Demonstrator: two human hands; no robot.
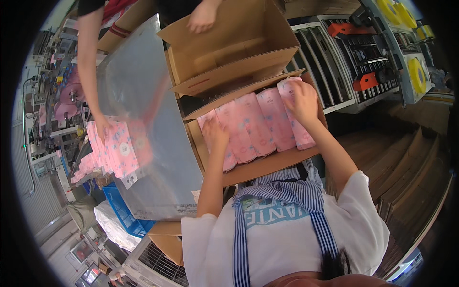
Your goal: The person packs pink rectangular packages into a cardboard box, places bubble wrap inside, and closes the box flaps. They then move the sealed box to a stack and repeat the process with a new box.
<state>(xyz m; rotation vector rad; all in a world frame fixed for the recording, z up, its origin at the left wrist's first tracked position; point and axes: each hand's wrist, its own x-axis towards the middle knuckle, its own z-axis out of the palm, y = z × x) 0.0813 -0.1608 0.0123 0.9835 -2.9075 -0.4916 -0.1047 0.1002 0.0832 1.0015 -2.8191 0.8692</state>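
Head camera view, going left to right: far to the left of both hands, big pink rolls (67, 103) are sitting on a machine. Closer in, but well apart from the left hand, a co-worker's hand (103, 128) is touching a messy pile of pink packets (122, 153). That pile is lying on a shiny grey worktop (167, 174), which is stretching out to the left of the left hand. Nearer the body than the pile, a blue crate (125, 210) is standing by the worktop's edge.

The left hand (215, 136) is resting on the left end of a row of pink packs (260, 129), its fingers partly bent. I cannot tell if it is gripping. The packs are standing side by side in an open cardboard box (267, 167), filling the space between and under both hands. Past the hands, a second box (258, 24) is standing open, and another bare hand (203, 19) is hanging over its far side.

The right hand (304, 103) is lying on the last pack on the right, its fingers a bit spread and bent. I cannot tell if it is squeezing.

To the right of the right hand, a roller track (321, 62) is running along, with yellow rings (413, 79) hanging beyond it. Flat brown cardboard (406, 167) is lying nearer the body.
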